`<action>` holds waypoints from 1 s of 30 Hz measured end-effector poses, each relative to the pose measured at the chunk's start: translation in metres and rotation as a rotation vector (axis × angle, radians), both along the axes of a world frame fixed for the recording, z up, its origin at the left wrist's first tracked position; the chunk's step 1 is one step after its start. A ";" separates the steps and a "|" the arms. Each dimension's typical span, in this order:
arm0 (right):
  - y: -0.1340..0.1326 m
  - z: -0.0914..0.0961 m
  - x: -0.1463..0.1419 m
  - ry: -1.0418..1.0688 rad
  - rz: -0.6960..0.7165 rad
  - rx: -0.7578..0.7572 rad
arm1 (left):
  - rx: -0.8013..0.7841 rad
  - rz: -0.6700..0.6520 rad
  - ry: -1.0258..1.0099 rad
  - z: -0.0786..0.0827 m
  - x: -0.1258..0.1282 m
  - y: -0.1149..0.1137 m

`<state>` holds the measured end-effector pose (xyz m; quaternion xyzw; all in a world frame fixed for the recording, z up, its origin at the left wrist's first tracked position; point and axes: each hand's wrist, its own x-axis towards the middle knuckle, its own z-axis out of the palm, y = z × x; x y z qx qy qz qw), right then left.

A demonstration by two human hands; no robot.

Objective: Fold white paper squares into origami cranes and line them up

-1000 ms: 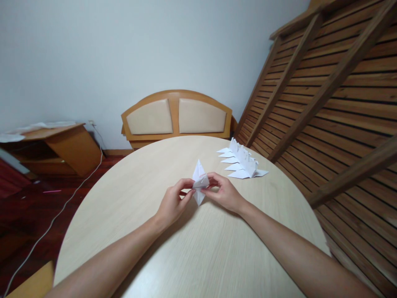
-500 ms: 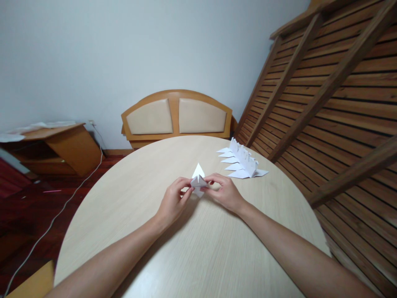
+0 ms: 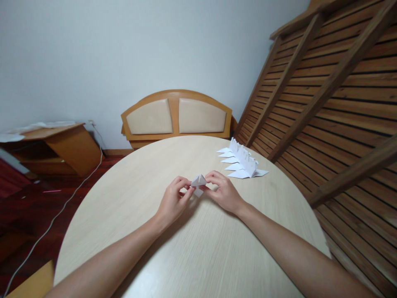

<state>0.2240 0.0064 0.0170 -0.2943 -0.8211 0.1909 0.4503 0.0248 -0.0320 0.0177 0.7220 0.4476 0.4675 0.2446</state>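
Observation:
A small folded white paper piece [image 3: 198, 183] sits between my two hands, low over the round light-wood table [image 3: 192, 248]. My left hand [image 3: 173, 202] pinches its left side with thumb and forefinger. My right hand [image 3: 223, 191] pinches its right side, fingers curled. The paper is folded down into a compact shape with a short point showing on top. Its underside is hidden by my fingers.
A row of several finished white folded paper figures [image 3: 242, 161] stands at the table's far right. Beyond the table is a wooden chair back with beige pads [image 3: 176, 116]. Slatted wood panels [image 3: 335, 99] lean at the right; a low wooden cabinet [image 3: 58, 145] and white cable lie left.
The tall upper point of the paper has been folded down, so the piece is now flatter and smaller. Both hands stayed pinched on it and shifted slightly toward the table.

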 end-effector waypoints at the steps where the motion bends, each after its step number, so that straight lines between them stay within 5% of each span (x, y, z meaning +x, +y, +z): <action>1: -0.001 0.001 0.000 -0.007 0.011 -0.006 | -0.002 -0.004 0.006 0.001 0.000 -0.001; 20: -0.002 0.005 0.002 -0.023 0.007 -0.058 | -0.014 0.015 -0.053 0.002 -0.003 0.002; 30: 0.004 -0.008 0.005 -0.273 -0.008 -0.143 | -0.132 -0.002 0.131 -0.024 -0.009 0.016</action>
